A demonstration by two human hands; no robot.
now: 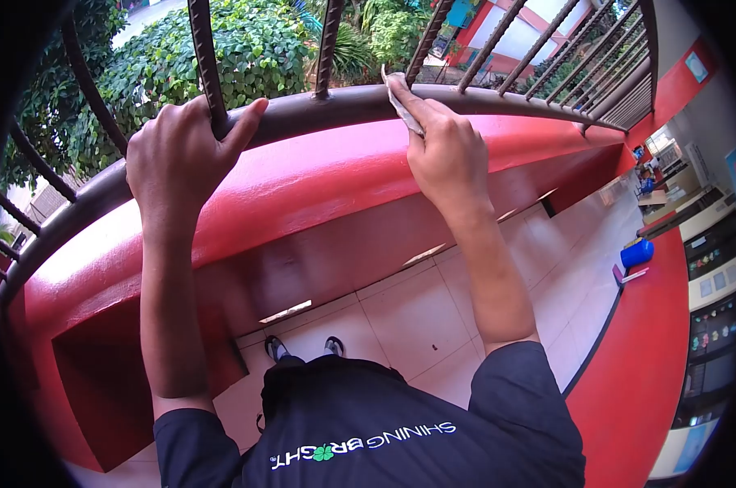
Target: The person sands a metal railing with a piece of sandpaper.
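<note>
Rail, one, dark and curved, runs across the upper view above one red parapet. Two hands are in contact with it.

Left hand: closed over the rail at one vertical ribbed bar. The thumb lies on one side of the bar, the fingers on the other. No cloth shows in this hand.

Right hand: grasps one pale cloth and presses it to the rail. The index finger lies along the cloth. The cloth, one piece, is located on the rail just beside a second bar. One further bar stands between the two hands. At least four more stand beyond the left hand; a longer row continues beyond the right.

Below the parapet, two feet in dark footwear stand on a tiled floor. One dark shirt carries two printed words and one green clover. One blue bucket sits at right, beside one small pink-and-white item, too small to identify. Green foliage fills the area behind the bars.
</note>
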